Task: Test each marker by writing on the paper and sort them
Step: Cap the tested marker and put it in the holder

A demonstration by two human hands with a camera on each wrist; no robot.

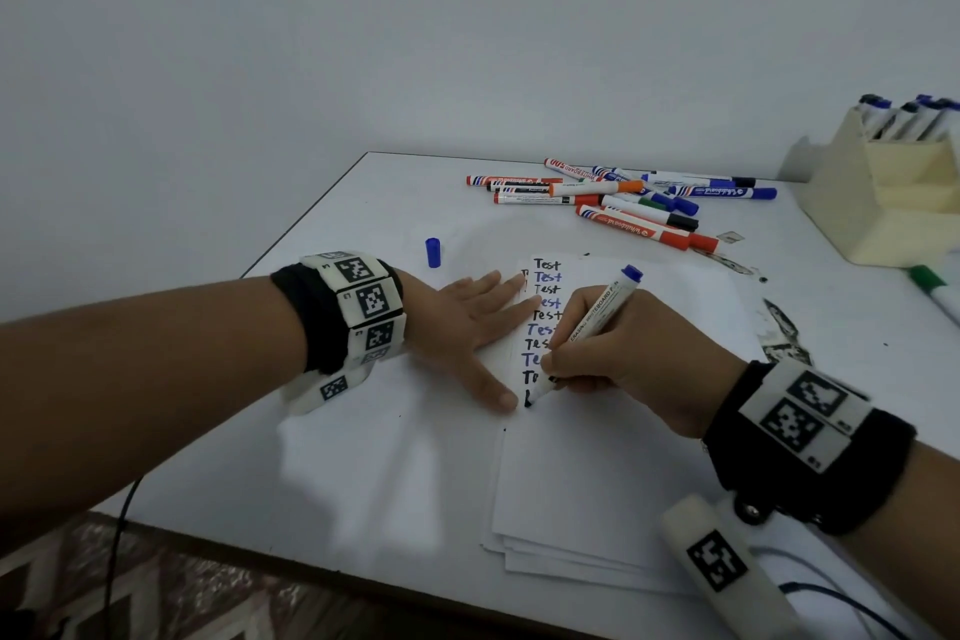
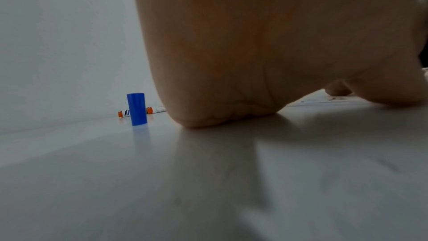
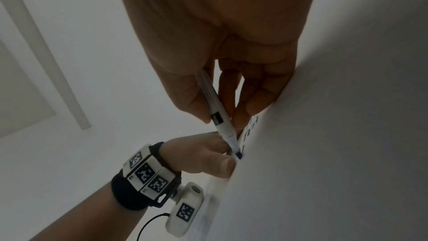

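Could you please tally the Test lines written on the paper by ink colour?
Black Test lines: 5
Blue Test lines: 4
Total: 9, the lower ones partly hidden by the right hand; one further stroke sits at the tip of the marker.
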